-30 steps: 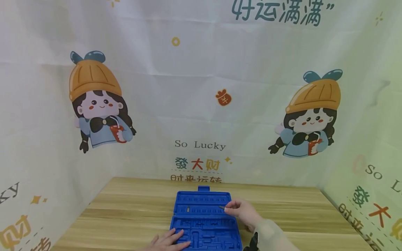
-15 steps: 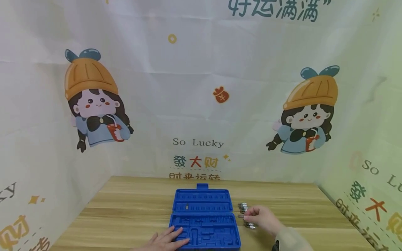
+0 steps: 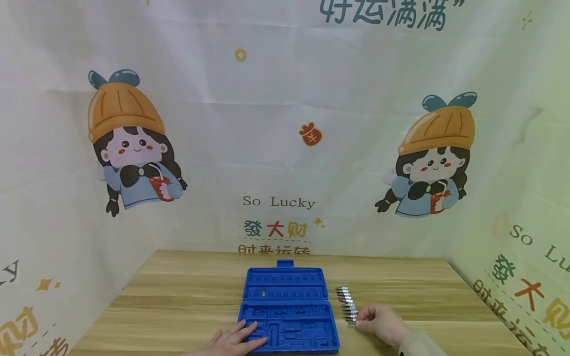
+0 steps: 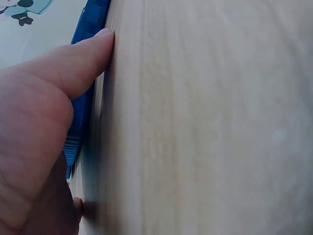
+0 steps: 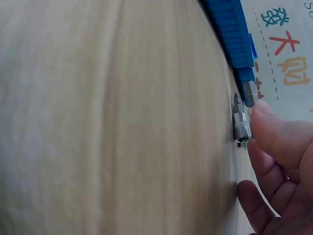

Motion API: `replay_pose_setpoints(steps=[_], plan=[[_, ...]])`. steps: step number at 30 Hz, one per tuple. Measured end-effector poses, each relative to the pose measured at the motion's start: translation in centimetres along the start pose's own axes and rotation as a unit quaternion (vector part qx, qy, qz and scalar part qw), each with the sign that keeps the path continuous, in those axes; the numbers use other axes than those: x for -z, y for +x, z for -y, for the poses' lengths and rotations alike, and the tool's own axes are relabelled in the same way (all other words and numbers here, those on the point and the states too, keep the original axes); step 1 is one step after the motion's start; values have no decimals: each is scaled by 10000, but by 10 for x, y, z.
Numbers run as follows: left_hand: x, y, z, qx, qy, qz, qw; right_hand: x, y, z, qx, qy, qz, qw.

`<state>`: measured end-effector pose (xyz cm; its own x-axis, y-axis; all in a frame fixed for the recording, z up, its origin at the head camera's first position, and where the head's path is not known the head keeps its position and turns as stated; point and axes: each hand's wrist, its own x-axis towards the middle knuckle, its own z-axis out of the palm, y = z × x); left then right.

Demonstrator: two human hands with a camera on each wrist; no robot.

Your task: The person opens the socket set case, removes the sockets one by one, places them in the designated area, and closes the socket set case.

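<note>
An open blue plastic tool case (image 3: 287, 329) lies on the wooden table, its moulded slots facing up. My left hand (image 3: 233, 338) rests on its near left part with the fingers spread and straight. Right of the case runs a column of small metal bits (image 3: 345, 299). At the near end of that column, my right hand (image 3: 382, 324) pinches a short six-sided metal screwdriver bit (image 5: 251, 93), seen at the thumb tip in the right wrist view. Just beside it there lies another bit (image 5: 240, 120) on the table. One small piece (image 3: 263, 292) sits in a slot of the case's far half.
Wood-grain table (image 3: 178, 291) extends on both sides of the case. A printed cloth backdrop (image 3: 285, 163) rises behind the table and along both sides. The case's latch tab (image 3: 285, 263) points toward the back.
My right hand has carried the bit from over the case's far half rightward, then nearer me to the near end of the column of bits. My left hand stays on the case.
</note>
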<state>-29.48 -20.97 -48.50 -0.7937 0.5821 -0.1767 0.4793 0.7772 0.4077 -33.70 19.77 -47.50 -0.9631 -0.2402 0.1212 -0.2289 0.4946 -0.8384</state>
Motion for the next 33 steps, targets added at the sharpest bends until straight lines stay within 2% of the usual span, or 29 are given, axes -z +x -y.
replay_pose_setpoints(steps=[8,15,19,24,33], plan=[[-1,-1,1,-56,-9,-5,10000,-7,-2,-1,26,-366,-283,9989],[0,-1,0,-98,-89,-18,9999,-9,-2,4,-251,-1048,-682,9918],[2,-2,-2,-103,-27,7,9999,-10,-1,6,-350,-1201,-736,9894],[2,-2,-2,-104,-43,35,9999,-8,-2,8,-413,-1074,-641,9913],[1,-3,-1,-216,-11,-18,9998,1,1,9,-188,-296,-220,9991]])
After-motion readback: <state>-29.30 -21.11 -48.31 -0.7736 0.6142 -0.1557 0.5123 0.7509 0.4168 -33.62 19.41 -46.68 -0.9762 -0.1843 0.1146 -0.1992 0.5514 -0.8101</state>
